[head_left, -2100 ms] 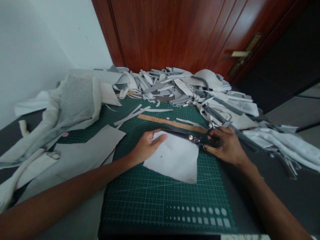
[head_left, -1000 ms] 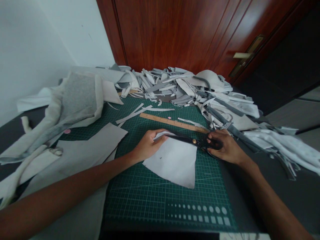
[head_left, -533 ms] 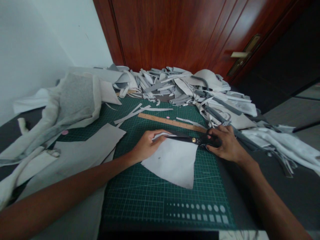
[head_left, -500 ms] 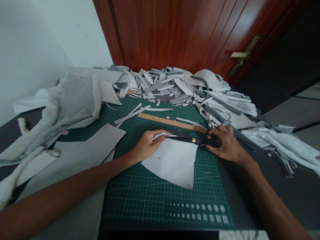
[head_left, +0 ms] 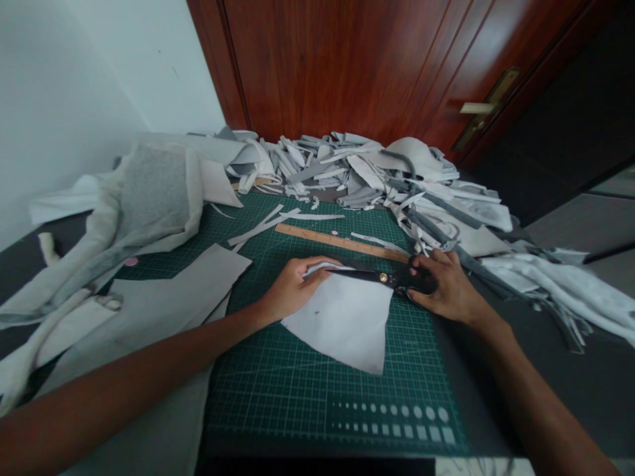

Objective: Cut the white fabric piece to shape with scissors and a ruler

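Note:
A white piece of fabric (head_left: pixel 347 320) lies on the green cutting mat (head_left: pixel 317 390). My left hand (head_left: pixel 294 285) pinches the fabric's far left corner, fingers closed on it. My right hand (head_left: pixel 444 284) grips the handles of black scissors (head_left: pixel 381 276), whose blades run leftward along the fabric's top edge toward my left fingers. A thin cut strip lifts at the top edge by my left fingertips.
A wooden ruler (head_left: pixel 342 242) lies just beyond the scissors. Loose strips (head_left: pixel 278 223) lie on the mat. A heap of grey and white scraps (head_left: pixel 387 178) fills the back. Larger grey fabric pieces (head_left: pixel 163 297) lie to the left. A wooden door (head_left: pixel 357 66) stands behind.
The scissor blades have advanced leftward along the fabric's top edge, reaching my left fingers. A narrow strip has lifted there. Both hands stay in nearly the same places.

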Demonstrator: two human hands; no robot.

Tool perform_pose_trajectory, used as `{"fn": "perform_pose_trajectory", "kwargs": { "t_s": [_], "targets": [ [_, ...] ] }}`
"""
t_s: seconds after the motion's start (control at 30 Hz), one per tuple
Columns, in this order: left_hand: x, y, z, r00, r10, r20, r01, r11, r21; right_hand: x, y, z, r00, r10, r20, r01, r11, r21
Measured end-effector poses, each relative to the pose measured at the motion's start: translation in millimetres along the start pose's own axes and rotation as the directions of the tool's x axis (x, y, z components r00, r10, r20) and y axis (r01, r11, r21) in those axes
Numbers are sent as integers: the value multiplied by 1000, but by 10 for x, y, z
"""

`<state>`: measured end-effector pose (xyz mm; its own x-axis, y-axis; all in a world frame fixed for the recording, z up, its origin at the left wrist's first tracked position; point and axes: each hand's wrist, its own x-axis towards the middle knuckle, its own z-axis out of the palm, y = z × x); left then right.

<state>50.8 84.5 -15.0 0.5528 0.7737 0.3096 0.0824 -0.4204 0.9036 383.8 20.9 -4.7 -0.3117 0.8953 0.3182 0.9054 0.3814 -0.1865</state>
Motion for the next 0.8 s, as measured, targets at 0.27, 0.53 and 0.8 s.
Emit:
{"fn": "perform_pose_trajectory", "kwargs": {
  "t_s": [0.27,0.53,0.8],
  "targets": [
    [5,26,-5,999,27,26,-27,1000,-5,-1,-18,15,1000,-7,-13,7,1000,-2],
    [8,20,-10,1000,4,8,-5,1000,8,13,-40,14,1000,-13,-19,13,1000,4],
    [10,28,-17,1000,-8,-2,8,999,32,19,-36,24,1000,-19,-24,20,999,42]
  ]
}}
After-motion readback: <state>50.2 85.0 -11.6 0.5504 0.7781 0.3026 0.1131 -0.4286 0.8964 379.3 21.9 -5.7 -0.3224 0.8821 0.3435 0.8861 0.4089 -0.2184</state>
